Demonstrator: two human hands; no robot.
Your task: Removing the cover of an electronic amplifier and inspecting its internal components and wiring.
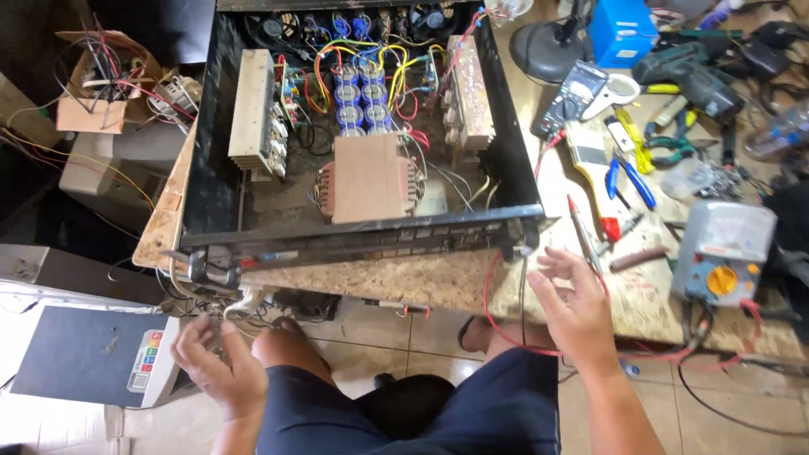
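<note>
An opened chassis [362,126] sat on the workbench [421,282] at frame centre, a transformer [368,177] inside it. To its right lay a brush [587,156], pliers [628,181] and a meter [723,250]. Lower frame: left hand [215,362] and right hand [573,307], apart.

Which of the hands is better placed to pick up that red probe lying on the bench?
Probably the right hand. It hovers open just below the red probe, at the bench edge. The left hand is low on the far side, by the wires under the open amplifier case.
</note>
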